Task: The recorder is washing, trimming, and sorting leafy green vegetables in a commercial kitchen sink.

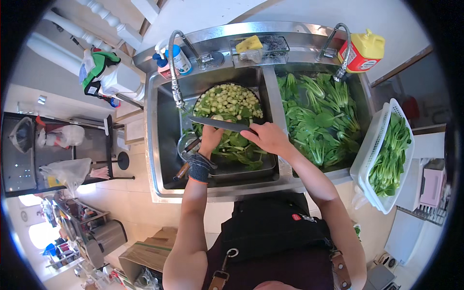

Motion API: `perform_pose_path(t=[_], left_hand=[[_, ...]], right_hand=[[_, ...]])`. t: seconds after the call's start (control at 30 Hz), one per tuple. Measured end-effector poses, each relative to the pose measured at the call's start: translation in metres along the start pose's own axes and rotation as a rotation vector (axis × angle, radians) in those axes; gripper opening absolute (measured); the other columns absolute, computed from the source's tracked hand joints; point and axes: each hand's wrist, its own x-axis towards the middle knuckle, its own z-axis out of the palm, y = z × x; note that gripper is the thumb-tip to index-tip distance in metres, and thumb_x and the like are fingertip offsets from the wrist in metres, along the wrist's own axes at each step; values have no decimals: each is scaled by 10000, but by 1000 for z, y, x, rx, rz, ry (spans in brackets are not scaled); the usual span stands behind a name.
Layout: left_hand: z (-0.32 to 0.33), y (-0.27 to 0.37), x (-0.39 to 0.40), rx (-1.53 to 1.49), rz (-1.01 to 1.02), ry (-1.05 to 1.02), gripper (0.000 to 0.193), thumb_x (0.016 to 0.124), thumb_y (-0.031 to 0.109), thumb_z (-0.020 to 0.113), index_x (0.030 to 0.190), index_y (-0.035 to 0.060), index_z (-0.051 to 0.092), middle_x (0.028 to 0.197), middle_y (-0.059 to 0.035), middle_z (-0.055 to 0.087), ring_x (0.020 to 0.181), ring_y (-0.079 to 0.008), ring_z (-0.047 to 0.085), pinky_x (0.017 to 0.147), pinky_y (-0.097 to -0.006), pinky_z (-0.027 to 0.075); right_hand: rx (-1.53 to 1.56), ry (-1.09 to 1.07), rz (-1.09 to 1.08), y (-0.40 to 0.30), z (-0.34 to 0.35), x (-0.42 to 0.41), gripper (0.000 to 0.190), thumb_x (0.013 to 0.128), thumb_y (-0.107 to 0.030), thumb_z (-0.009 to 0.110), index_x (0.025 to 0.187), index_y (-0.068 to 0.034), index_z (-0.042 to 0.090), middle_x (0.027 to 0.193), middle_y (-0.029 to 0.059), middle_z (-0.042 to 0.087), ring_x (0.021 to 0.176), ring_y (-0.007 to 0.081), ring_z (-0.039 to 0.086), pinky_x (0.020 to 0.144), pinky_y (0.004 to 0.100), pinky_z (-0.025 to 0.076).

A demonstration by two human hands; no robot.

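My right hand (pixel 270 138) grips a kitchen knife (pixel 219 124), its long blade pointing left across the front of my left hand (pixel 211 139). My left hand is closed around a leafy green whose pale stem end (pixel 218 117) shows just beyond the blade; the fingers hide most of it. A dark knitted glove cuff with an orange edge (pixel 200 167) sits bunched at my left wrist. Below the hands, in the left sink basin (pixel 170 108), are loose green leaves (pixel 239 143) and a round container heaped with cut pale stem ends (pixel 228 98).
Bok choy (pixel 322 119) fills the right basin's water. A white plastic basket (pixel 357 154) of greens stands at its right. A metal bowl (pixel 185 141) and wooden handles (pixel 181 172) lie left of my hands. Hose taps (pixel 175 87) and a wire rack (pixel 259 54) line the back.
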Motion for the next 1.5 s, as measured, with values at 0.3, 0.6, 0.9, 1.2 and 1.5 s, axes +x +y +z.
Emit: perform_pose_path(t=[0.3, 0.6, 0.9, 1.2, 1.5], left_hand=[[4, 2, 2, -206, 1, 62, 126, 870, 48, 645, 957, -27, 595, 813, -55, 618, 777, -130, 605, 676, -279, 469], [-43, 10, 5, -78, -96, 318, 184, 867, 146, 686, 945, 27, 570, 780, -17, 579, 719, -98, 520, 649, -262, 430], [-75, 8, 13, -454, -270, 96, 265, 996, 288, 482, 1134, 63, 501, 830, -24, 564, 726, -128, 560, 693, -265, 462], [-69, 17, 43, -726, -303, 356, 204, 846, 130, 710, 892, 86, 516, 748, -15, 559, 618, -147, 561, 662, -311, 547], [-60, 22, 40, -667, -482, 332, 179, 941, 287, 594, 990, 116, 573, 780, 20, 564, 618, -87, 476, 581, -224, 437]], right_hand=[[-112, -22, 7, -33, 14, 33, 636, 912, -636, 370, 801, -66, 629, 652, 175, 624, 657, 387, 630, 610, 487, 504], [-221, 1, 318, 46, 17, 18, 625, 929, -610, 367, 861, -65, 664, 743, 191, 662, 733, 369, 663, 653, 474, 524], [-125, 177, 622, 128, 0, -100, 649, 935, -583, 387, 839, 3, 649, 782, 288, 629, 805, 460, 616, 723, 531, 485], [81, 275, 685, 127, 4, -164, 639, 934, -574, 408, 859, 13, 650, 790, 290, 627, 816, 457, 614, 741, 510, 485], [139, 312, 794, 140, 12, -201, 628, 931, -572, 423, 824, 6, 642, 789, 280, 635, 825, 450, 621, 749, 509, 491]])
